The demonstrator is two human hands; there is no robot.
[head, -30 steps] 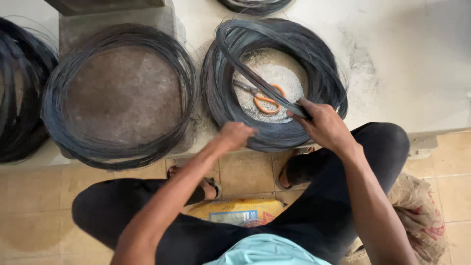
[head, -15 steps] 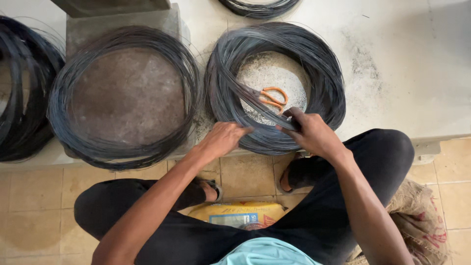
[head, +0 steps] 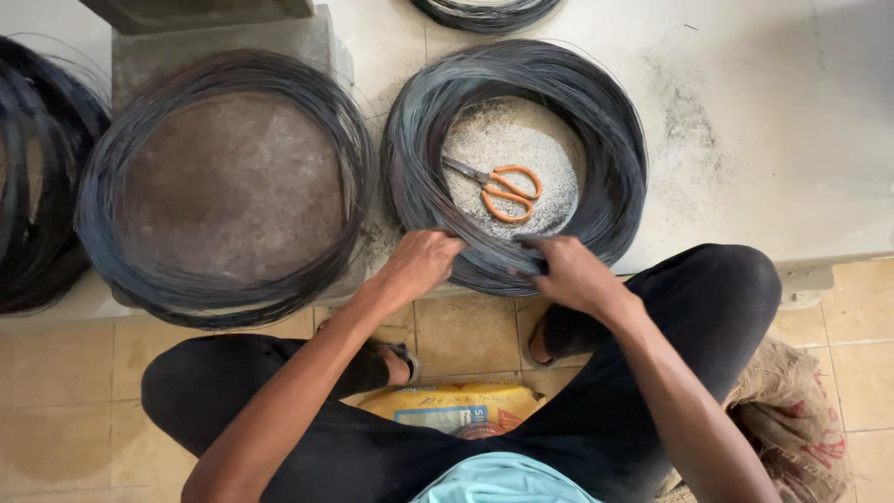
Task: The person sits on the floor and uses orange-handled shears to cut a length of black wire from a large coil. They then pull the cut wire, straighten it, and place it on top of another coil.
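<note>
Head view, looking down. Centre-right of frame: big coil of dark wire [head: 424, 177] lying flat on the pale concrete slab [head: 764, 140]. Both hands on its near edge, lower centre. Left hand [head: 421, 265]: grip closed on the coil's strands, fingers curled over the bundle. Right hand [head: 570, 272]: grip also clamped on the same coil, just right of the left, thumb over the wires. Hands near each other, not touching.

Inside the coil ring, on bare gritty slab: orange-handled scissors [head: 495, 182], blades pointing upper left, apart from both hands.

Left of centre: 2nd wire coil [head: 102, 186], larger, around a brownish round patch, just beside the 1st. Far left edge: 3rd coil [head: 28, 186], partly cut off. Top centre: bit of a 4th coil [head: 484, 11], mostly out of frame.

Bottom: person squats, black trousers, knees spread; tiled floor [head: 56, 373] below the slab edge. Yellow sack [head: 447, 405] between the legs, burlap sack [head: 792, 410] lower right.
</note>
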